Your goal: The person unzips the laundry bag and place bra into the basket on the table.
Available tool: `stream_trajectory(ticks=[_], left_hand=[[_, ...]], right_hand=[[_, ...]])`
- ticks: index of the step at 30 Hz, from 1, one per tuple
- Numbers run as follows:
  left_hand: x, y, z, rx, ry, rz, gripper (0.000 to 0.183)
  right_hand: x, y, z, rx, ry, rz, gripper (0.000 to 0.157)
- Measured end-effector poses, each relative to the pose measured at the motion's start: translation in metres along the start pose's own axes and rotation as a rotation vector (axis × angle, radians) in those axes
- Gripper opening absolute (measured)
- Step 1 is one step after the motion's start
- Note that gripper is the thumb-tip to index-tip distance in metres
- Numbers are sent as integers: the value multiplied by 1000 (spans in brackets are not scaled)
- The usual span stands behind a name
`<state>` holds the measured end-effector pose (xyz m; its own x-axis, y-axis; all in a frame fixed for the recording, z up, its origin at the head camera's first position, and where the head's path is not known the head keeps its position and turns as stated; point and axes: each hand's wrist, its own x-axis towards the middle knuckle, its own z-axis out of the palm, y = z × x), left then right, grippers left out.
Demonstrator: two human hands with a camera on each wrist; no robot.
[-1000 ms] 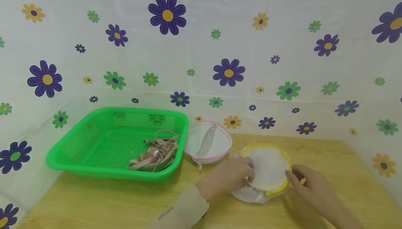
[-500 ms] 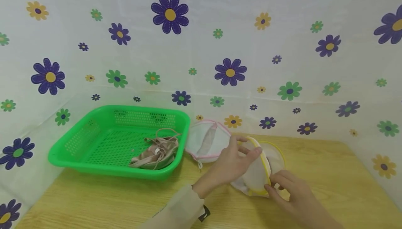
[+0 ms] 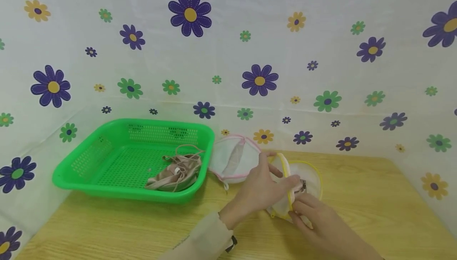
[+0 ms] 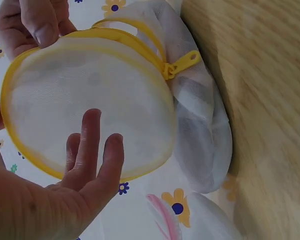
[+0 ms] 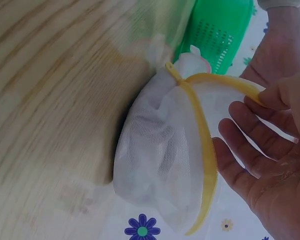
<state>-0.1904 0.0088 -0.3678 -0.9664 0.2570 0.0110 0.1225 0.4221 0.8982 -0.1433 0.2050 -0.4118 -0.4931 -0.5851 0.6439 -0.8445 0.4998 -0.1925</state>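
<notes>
A white mesh laundry bag (image 3: 308, 174) with yellow trim lies on the table, its round lid (image 4: 90, 100) lifted. In the head view my left hand (image 3: 258, 188) holds this lid, thumb over the rim and fingers against the outer mesh. My right hand (image 3: 317, 216) pinches the yellow edge between thumb and finger; the right wrist view shows its other fingers loosely bent. A yellow zip pull (image 4: 185, 64) hangs at the lid's hinge side. Something dark (image 3: 302, 186) shows inside the opening, its kind unclear.
A green perforated basket (image 3: 133, 194) stands left, with a crumpled beige satin cloth item (image 3: 178, 174) inside. Between basket and hands lies another white mesh bag with pink trim (image 3: 233, 159). A flower-printed sheet (image 3: 221, 54) hangs behind the wooden table (image 3: 125, 228).
The yellow-trimmed lid has been raised and tipped left, exposing the bag's opening. My left hand has moved up onto the lid; my right hand has moved left along with its edge.
</notes>
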Motion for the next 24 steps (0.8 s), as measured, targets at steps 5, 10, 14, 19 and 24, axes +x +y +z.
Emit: stream_trajectory(ticks=[5,10,14,19,24], left_hand=[[0,-4,-3,-62,39,57,69],[4,-16,-8,-67,80,133,50],[4,-29,-9,-2,79,157,42],[-6,-42,-9,216,-101,47,33],[-15,-39,-11,677,-193,42,46]], right_hand=[[0,-1,0,6,-73,113,16],[-6,14,-4,41,-106,334,14],[-17,31,-10,-116,-164,510,9],[-34,56,-15,-410,-43,368,26],[-37,72,-26,-477,-12,317,37]])
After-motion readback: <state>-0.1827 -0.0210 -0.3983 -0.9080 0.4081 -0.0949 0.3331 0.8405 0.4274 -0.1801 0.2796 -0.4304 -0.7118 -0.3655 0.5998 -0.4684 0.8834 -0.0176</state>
